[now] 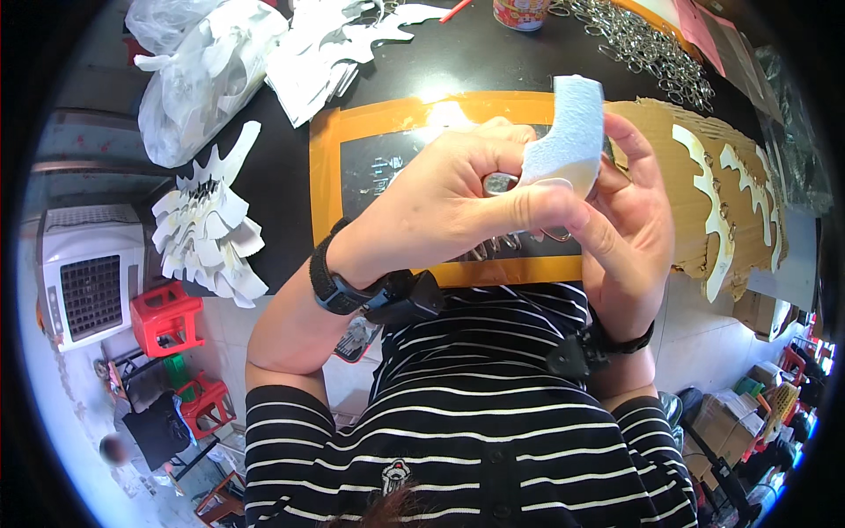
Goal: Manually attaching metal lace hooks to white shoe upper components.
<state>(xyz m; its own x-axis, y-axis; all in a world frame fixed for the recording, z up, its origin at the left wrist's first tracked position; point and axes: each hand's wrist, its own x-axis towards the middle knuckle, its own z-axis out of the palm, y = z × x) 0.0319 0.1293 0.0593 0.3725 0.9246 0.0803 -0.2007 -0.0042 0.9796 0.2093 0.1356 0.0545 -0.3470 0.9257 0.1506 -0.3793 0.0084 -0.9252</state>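
Both hands are raised over the table's near edge, closed on a curved pale blue-and-cream fabric piece [576,114]. My left hand [466,180] pinches its lower end, thumb stretched across the front. Around the piece's right side curl the fingers of my right hand [638,211], its thumb close to the left thumb. A shiny silver metal part [501,183] shows by the left fingers; whether it joins the piece is hidden. Below the hands, several metal rings [497,246] show against the dark mat bordered with orange tape [326,189].
White cut pieces [211,229] overlap in a pile at left, with more pieces [321,62] and a plastic bag [198,88] behind. Metal rings [647,53] heap at far right near a cup [519,13]. Cardboard [656,132] at right carries scalloped pieces [704,194].
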